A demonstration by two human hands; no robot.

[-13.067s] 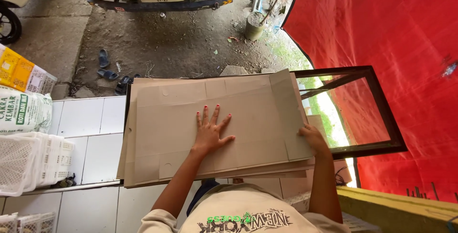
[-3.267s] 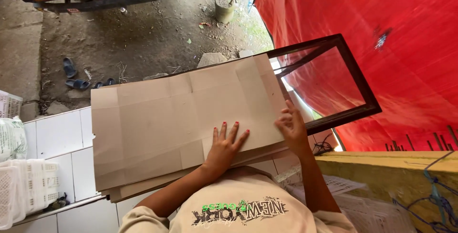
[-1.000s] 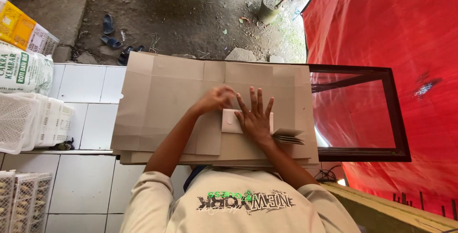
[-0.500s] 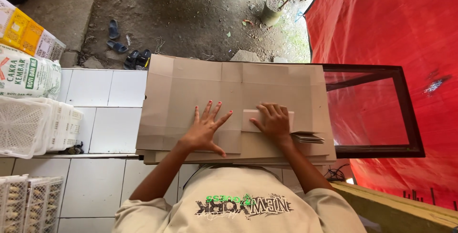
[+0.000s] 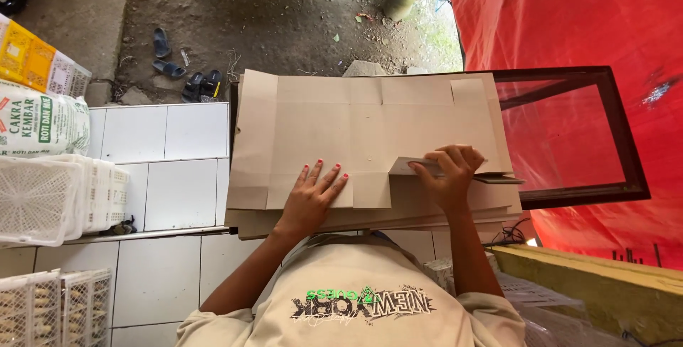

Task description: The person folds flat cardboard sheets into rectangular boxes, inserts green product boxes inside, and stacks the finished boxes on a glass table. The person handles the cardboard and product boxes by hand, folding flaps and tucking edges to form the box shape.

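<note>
Your left hand (image 5: 311,201) lies flat, fingers apart, on the top cardboard sheet (image 5: 356,130) of the stack, while right hand (image 5: 449,175) fingers pinch its flap (image 5: 413,167); it may tear if pulled hard.

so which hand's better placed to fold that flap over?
Right, probably. The right hand already grips the raised flap; the left hand lies flat on the cardboard, pinning it down.
</note>
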